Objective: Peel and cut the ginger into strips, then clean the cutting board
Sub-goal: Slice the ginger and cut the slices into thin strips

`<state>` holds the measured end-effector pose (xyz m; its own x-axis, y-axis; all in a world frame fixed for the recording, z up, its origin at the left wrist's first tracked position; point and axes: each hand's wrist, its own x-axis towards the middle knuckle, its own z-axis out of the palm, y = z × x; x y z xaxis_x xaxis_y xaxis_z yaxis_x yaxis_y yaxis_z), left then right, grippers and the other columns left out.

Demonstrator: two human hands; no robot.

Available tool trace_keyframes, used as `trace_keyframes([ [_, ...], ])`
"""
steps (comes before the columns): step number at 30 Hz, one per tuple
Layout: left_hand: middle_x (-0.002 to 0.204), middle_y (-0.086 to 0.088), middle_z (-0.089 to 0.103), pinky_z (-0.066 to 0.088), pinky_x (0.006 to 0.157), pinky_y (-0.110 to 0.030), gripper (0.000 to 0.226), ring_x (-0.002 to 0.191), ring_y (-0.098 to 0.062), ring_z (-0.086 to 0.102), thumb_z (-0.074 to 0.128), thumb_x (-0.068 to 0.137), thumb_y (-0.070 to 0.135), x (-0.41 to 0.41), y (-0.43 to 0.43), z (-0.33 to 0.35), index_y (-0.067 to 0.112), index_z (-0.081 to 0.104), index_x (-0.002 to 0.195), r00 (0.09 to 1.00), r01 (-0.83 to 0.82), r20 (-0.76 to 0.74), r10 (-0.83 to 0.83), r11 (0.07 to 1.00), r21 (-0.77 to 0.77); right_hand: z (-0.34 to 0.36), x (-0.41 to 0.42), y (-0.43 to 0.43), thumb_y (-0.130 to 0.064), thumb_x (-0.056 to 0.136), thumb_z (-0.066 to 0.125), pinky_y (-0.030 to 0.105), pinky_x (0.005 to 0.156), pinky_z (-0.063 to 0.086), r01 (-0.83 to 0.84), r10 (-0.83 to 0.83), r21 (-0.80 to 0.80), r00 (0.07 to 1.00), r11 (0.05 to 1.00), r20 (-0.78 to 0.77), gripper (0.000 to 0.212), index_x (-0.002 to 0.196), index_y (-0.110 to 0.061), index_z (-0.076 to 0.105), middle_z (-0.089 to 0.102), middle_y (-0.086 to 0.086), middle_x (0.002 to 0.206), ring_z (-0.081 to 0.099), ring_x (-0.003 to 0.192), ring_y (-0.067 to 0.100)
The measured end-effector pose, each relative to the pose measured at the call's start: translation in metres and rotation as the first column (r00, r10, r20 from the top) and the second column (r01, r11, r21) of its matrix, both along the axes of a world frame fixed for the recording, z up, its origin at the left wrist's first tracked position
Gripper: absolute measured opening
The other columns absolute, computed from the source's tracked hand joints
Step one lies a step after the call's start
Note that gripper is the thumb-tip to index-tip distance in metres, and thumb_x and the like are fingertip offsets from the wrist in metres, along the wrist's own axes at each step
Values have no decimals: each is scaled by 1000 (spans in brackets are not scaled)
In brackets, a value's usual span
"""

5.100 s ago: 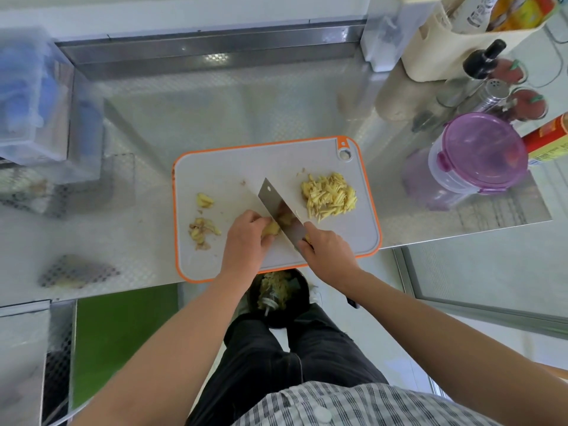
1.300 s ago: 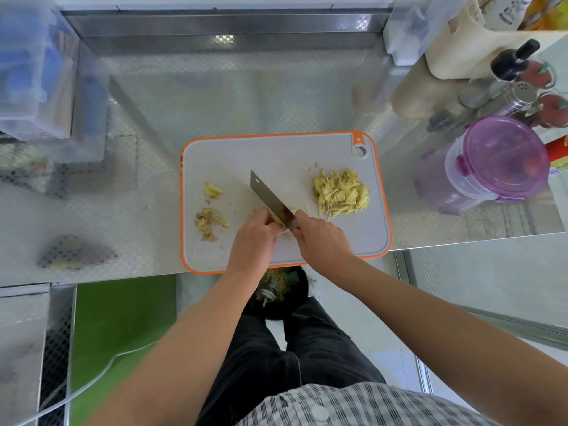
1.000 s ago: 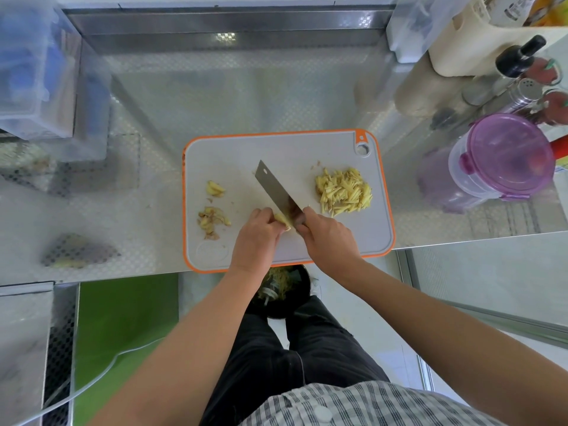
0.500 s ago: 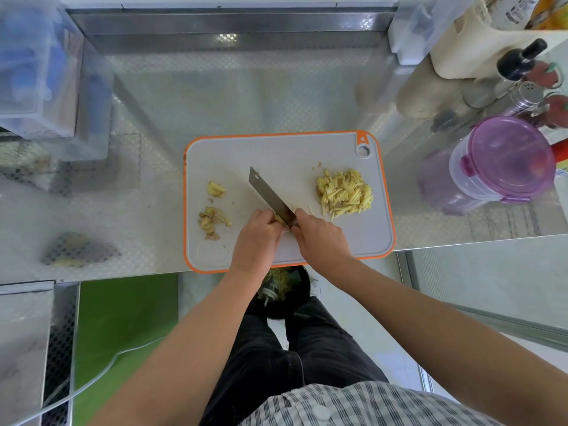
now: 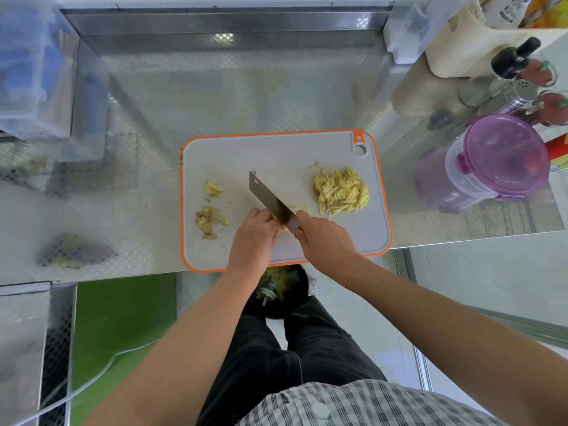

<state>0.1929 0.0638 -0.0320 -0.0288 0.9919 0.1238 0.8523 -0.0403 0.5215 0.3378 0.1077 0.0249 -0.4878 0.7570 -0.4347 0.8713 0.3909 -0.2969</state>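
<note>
Steel surface [image 5: 246, 93]: purple-lid tub [image 5: 504, 155] at right, shaker [image 5: 522, 92] and black-cap bottle [image 5: 513, 58] behind it, cream caddy [image 5: 461, 53] far right. Clear bin [image 5: 30, 72] far left. Floor: black bucket [image 5: 276, 290] holding scraps, green mat [image 5: 123, 318] left of it.

A bright embossed steel counter [image 5: 246, 96] runs out beyond the fingers [image 5: 264, 219] to a raised steel back ledge [image 5: 221, 26] that catches a glint of light, while below and left of them a green floor mat [image 5: 123, 318] lies beside pale floor tiles [image 5: 387, 336].
</note>
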Motion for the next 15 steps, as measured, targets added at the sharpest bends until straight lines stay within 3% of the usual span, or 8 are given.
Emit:
trace_keyframes([
  [9,78,-6,60,48,57,-33,2,73,-26,56,73,77,9,-1,-2,0,10,72,78,999,-29,21,29,999,28,-17,-9,-3,-18,101,36,34,57,36,17,-17,61,1000,998,-3,7,106,-14,39,57,4,87,58,73,32],
  [12,84,-3,60,40,63,-24,6,70,-17,55,69,82,17,2,-5,7,12,71,85,956,-259,136,261,965,-34,-16,-9,-3,-15,99,38,34,58,35,13,-12,60,1000,998,-7,8,107,-14,39,56,5,88,56,72,32],
  [15,83,6,66,43,72,-27,14,73,-12,58,64,86,26,9,-6,7,15,69,93,800,-501,185,571,804,-321,-13,-9,-4,-15,100,36,34,58,35,14,-13,60,1000,998,-19,6,105,-14,40,55,5,86,49,66,29],
])
